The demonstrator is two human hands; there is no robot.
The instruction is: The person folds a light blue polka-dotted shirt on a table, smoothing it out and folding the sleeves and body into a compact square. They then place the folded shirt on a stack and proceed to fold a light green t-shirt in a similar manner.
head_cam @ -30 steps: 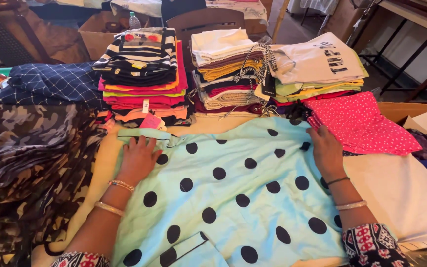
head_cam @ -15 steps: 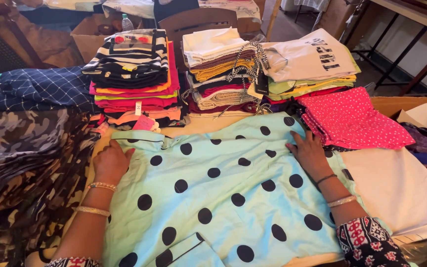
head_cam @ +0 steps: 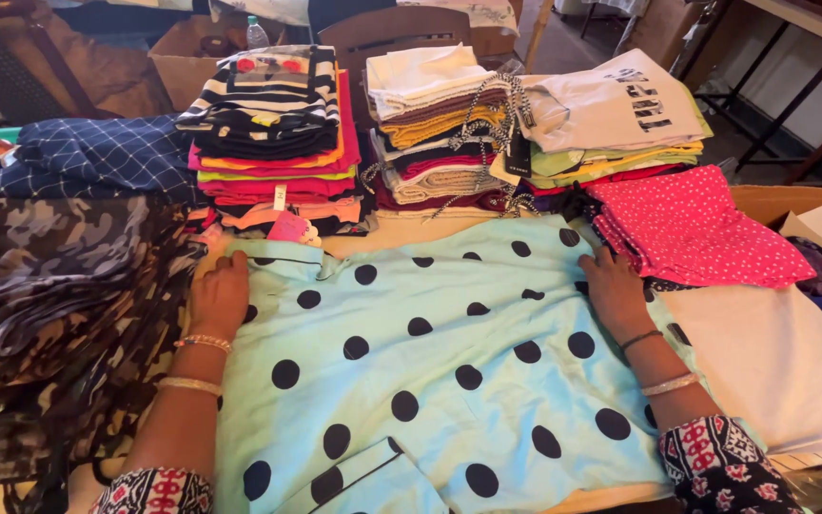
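Left hand (head_cam: 221,297) flat, fingers together, pressing soft mint cotton garment with black polka dots (head_cam: 430,371). Right hand (head_cam: 614,293) spread flat on same cloth, holding nothing. Beyond right hand, folded pink dotted fabric (head_cam: 696,228).

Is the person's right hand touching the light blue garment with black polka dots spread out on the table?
Touching. The head view shows the right hand lying flat on the light blue polka-dot garment near its right edge, no gap visible.

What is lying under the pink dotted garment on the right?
The pink dotted garment overlaps the light blue polka-dot shirt and a white cloth. Whatever lies beneath its middle is covered.
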